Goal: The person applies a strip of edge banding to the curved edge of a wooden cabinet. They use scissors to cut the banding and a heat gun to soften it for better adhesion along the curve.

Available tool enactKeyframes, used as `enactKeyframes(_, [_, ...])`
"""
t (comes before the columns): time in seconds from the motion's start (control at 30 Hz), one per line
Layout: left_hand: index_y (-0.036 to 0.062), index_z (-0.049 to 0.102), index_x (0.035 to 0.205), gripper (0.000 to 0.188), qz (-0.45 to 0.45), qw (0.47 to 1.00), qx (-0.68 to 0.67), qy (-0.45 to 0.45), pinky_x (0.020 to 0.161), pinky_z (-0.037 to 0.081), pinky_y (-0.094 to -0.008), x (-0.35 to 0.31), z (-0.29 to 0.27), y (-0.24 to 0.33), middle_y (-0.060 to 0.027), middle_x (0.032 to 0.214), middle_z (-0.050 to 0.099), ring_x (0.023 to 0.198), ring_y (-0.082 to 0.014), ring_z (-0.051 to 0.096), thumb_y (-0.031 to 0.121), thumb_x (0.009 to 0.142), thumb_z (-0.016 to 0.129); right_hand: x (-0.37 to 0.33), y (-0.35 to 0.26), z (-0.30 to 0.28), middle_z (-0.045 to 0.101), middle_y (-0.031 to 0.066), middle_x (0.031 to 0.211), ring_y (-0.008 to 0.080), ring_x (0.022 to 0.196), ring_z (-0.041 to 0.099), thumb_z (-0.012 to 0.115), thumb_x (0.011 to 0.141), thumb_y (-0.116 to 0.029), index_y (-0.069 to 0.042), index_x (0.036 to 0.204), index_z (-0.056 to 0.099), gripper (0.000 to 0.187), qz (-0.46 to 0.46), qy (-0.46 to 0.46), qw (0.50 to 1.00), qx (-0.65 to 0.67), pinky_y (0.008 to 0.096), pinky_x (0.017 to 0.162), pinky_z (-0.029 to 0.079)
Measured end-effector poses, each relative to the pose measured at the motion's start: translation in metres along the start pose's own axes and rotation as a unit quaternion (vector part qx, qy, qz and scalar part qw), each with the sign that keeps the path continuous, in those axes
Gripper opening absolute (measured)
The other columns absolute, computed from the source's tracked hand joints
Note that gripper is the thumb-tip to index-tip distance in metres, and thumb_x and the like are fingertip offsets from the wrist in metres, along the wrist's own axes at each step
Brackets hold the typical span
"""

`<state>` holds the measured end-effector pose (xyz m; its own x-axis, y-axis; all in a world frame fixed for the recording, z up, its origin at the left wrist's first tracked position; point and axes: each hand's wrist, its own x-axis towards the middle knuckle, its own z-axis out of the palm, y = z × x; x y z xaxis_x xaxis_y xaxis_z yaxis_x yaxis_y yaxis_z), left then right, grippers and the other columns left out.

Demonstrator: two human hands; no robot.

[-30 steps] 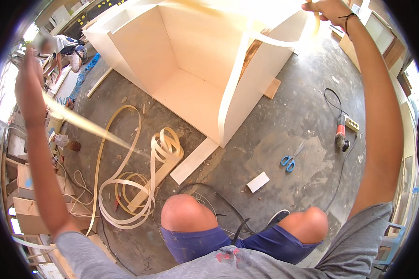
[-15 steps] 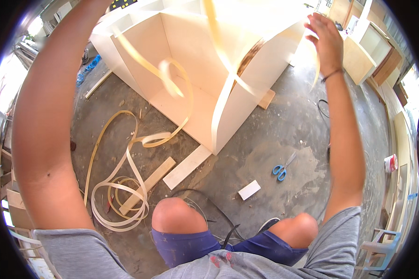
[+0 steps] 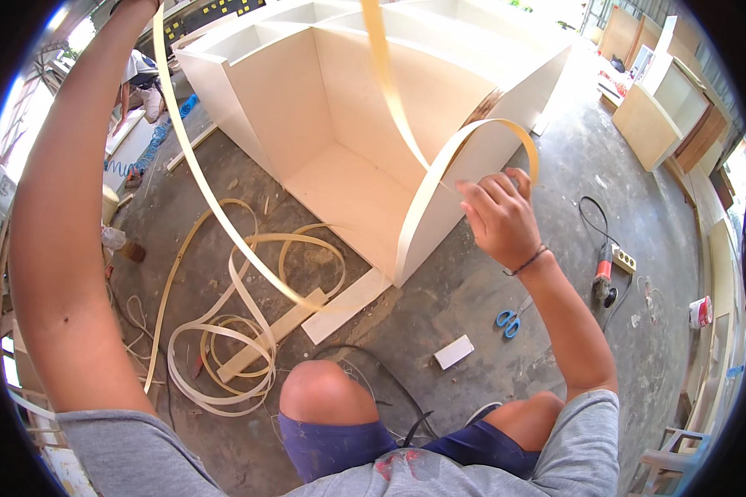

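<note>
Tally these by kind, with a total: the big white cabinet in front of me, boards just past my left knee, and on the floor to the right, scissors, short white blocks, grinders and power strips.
White cabinet: 1
Boards: 2 (white board, bare-wood board)
Scissors: 1
Short white block: 1
Grinder: 1
Power strip: 1
Total: 7

An unfinished cabinet (image 3: 348,124), angle grinder (image 3: 603,269) and wood panels (image 3: 648,126) show a workshop.

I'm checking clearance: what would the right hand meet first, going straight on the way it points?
The right hand would probably meet the cabinet's white side panel, but depth against the pale strip arching nearby is unclear.
</note>
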<state>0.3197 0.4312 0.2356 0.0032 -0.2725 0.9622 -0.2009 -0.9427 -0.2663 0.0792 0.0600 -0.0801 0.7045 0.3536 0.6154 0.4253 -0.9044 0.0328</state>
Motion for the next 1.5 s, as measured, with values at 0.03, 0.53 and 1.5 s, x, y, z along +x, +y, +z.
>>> enactKeyframes(0.03, [-0.0009,0.07,0.091,0.029,0.027,0.999,-0.021,-0.016,0.075,0.052,-0.0538,0.002,-0.008,-0.006,-0.0232,0.086,0.07,0.083,-0.0407,0.068,0.024,0.089,0.056,0.008,-0.003,-0.006,0.061,0.0022,0.087,0.0199,0.091,0.061,0.067,0.083,-0.01,-0.014,0.101,0.063,0.019,-0.016,0.01,0.999,0.039,0.0464,0.104,0.029])
enactKeyframes(0.53, [0.0119,0.055,0.11,0.016,0.143,0.959,-0.078,-0.233,0.068,0.051,-0.0456,-0.17,0.007,-0.051,-0.0107,0.101,0.066,0.084,-0.0336,0.065,0.021,0.098,0.048,0.098,0.073,-0.101,0.055,0.0113,0.096,0.0308,0.098,0.054,0.081,0.075,-0.033,-0.003,0.097,0.058,0.043,-0.129,0.122,0.983,-0.054,0.0388,0.085,0.046])
enactKeyframes(1.5, [0.0019,0.053,0.084,0.014,0.159,0.88,-0.319,-0.314,0.051,0.039,-0.0419,-0.165,-0.137,0.012,-0.013,0.059,0.05,0.053,-0.0315,0.054,0.009,0.096,0.054,-0.045,0.021,-0.043,0.066,0.0137,0.095,0.0325,0.086,0.066,0.067,0.081,-0.012,-0.011,0.095,0.068,0.014,0.244,0.018,0.969,-0.014,0.0423,0.073,0.053])
